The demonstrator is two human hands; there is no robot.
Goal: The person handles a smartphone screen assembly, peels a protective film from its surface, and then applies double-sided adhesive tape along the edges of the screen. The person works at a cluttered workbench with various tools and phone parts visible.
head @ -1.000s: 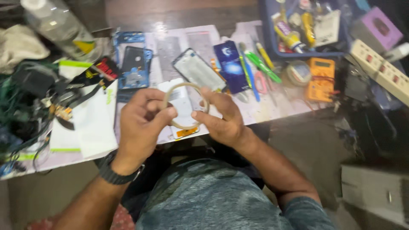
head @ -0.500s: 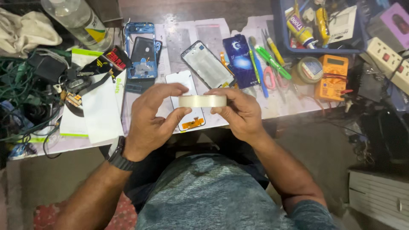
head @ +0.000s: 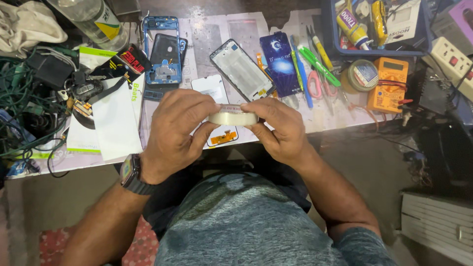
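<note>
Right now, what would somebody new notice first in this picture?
Probably the tape roll in the middle, pinched edge-on between the left hand and right hand. Behind it on the bench lie a blue phone frame and an orange meter to the right.

A pale, translucent tape roll [head: 233, 118] lies edge-on, level, above the table edge.

Mottled grey-blue short-sleeved shirt [head: 246, 221]; dark wristwatch [head: 130, 173] — black band, left wrist; bare forearms
</note>
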